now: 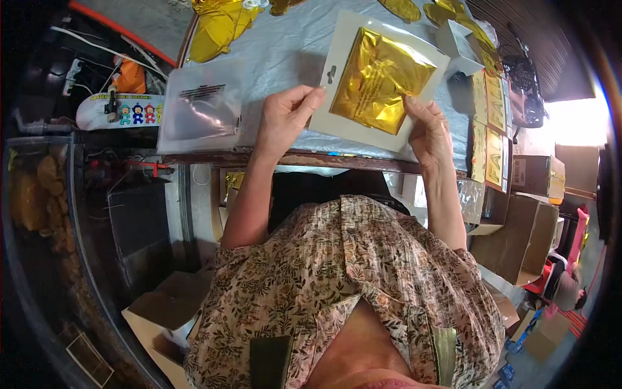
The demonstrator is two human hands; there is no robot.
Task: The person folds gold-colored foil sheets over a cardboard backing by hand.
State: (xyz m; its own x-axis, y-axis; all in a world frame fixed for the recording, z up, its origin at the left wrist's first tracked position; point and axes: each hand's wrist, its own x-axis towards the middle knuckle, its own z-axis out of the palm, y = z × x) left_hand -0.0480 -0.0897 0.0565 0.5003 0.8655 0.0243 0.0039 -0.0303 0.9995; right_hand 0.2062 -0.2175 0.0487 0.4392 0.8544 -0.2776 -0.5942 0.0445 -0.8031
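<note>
A pale backing card (343, 52) with a hanging slot is held tilted above the table. On it lies a folded gold foil piece (382, 81). My left hand (288, 117) pinches the card's left edge near the slot. My right hand (429, 128) grips the lower right side, with its thumb on the foil's corner. Left of my left hand, a stack of clear plastic bags (199, 113) with dark print rests at the table's front edge.
The table (275, 48) has a silvery cover. Gold foil pieces (217, 32) lie along its back. A white open box (460, 48) stands right, beside yellow-printed boxes (495, 104). Cardboard boxes (518, 227) and a skateboard (133, 111) are around it.
</note>
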